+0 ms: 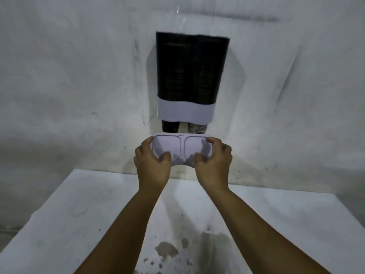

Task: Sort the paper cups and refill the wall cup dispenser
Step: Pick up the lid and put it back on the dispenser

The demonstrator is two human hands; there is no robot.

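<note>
While both arms reach out over the table, everything lines up toward the wall like this:

Table (59, 224): white top, nearest the person, with brownish stains (167, 249) and dark specks between the forearms.

Left hand (152, 165): fingers curled round the left end of the white lid (178, 148), thumb pressed on its top face.

Right hand (213, 161): wrapped round the lid's right end, thumb on top, fingertips hooked over the far edge.

Lid: a pale, flat plastic piece with two rounded panels side by side, held level between both hands, just below the dispenser's outlets and above the table's far edge.

Wall cup dispenser (189, 68): mounted on the white wall, directly beyond the lid; a dark, see-through double tube body with a white band (185, 111) round its base.

Paper cups: stacked in the two tubes; a dark cup bottom (170, 127) pokes out under the band on the left, a white patterned one (197, 128) on the right.

Wall (79, 76): white, scuffed, marked with grey smudges round the dispenser.
</note>
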